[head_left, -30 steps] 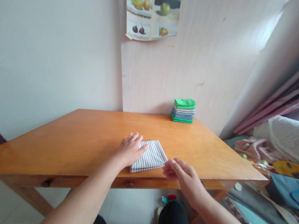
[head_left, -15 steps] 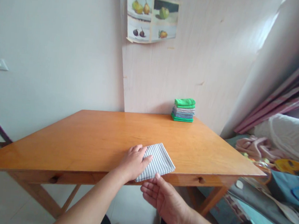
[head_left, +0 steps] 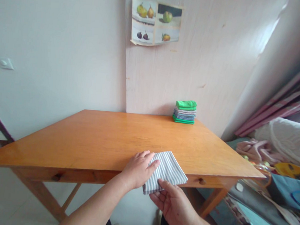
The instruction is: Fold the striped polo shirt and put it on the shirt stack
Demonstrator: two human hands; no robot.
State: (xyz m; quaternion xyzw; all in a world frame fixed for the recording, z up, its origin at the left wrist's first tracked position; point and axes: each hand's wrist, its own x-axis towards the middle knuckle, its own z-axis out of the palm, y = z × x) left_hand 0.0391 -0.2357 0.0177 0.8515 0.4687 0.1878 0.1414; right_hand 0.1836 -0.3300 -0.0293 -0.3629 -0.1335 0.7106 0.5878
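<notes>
A folded grey-and-white striped cloth (head_left: 167, 170) lies at the near edge of the orange wooden table (head_left: 98, 136), partly overhanging it. My left hand (head_left: 139, 169) rests flat on the cloth's left side, fingers spread. Just below the table edge, my right hand (head_left: 172, 204) is palm up under the overhanging part, thumb on top of the cloth's near edge, pinching it.
A stack of folded cloths (head_left: 185, 111), green on top, sits at the table's far right against the wall. A fruit poster (head_left: 155, 21) hangs above. Piled bedding and clothes (head_left: 274, 153) crowd the right side. The table front has a drawer knob (head_left: 200, 181).
My left hand has slid the striped cloth toward me and over the table edge. My right hand dropped below the edge, turned palm up and caught the overhanging part.
</notes>
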